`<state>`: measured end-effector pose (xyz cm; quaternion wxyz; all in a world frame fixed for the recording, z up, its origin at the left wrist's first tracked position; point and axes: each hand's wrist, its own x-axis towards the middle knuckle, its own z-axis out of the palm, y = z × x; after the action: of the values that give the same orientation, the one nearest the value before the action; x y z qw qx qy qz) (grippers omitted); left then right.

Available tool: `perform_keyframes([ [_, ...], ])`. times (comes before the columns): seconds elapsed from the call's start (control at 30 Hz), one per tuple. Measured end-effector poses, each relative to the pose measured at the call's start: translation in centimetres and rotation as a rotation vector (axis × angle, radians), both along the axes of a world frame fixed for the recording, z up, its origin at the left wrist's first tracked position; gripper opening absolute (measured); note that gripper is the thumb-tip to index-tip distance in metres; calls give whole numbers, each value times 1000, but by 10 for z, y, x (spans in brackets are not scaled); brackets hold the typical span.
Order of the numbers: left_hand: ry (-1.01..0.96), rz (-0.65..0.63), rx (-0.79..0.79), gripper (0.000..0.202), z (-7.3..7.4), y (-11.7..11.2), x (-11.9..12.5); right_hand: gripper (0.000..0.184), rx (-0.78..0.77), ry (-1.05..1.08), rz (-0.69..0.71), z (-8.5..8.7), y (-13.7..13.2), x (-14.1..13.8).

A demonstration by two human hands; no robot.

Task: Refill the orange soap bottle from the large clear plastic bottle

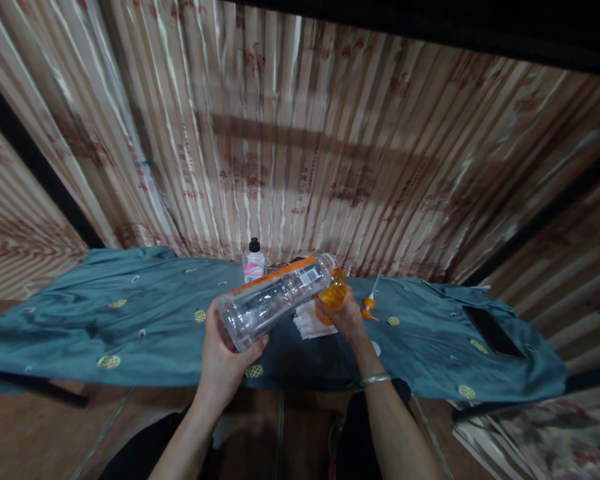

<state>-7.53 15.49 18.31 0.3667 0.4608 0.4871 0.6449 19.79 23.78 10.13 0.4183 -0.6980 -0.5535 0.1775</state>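
The large clear bottle (275,297) is held aslant above the desk (170,343), its neck raised to the right, right at the top of the amber bottle (334,292). Its label has an orange band and a white barcode; the lettering is too blurred to read. How much liquid it holds cannot be told, nor whether the amber is liquid or plastic. The left hand (225,357) is curled around the large bottle's base; the right hand (347,318) is closed around the amber bottle, over a white cloth (313,327). Just right lies an orange pump top (369,305) with its tube. Behind stands a black-capped bottle (254,261), its pink label illegible. A black phone (493,331) lies far right.
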Motion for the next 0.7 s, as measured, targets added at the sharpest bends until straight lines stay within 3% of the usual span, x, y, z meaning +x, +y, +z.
perform_keyframes([
  [0.33,20,-20,11,89,-3,0,-2,70,7,-21,-59,-1,1,-7],
  [0.7,-20,-1,-17,90,3,0,1,71,17,-4,-29,-2,1,-5],
])
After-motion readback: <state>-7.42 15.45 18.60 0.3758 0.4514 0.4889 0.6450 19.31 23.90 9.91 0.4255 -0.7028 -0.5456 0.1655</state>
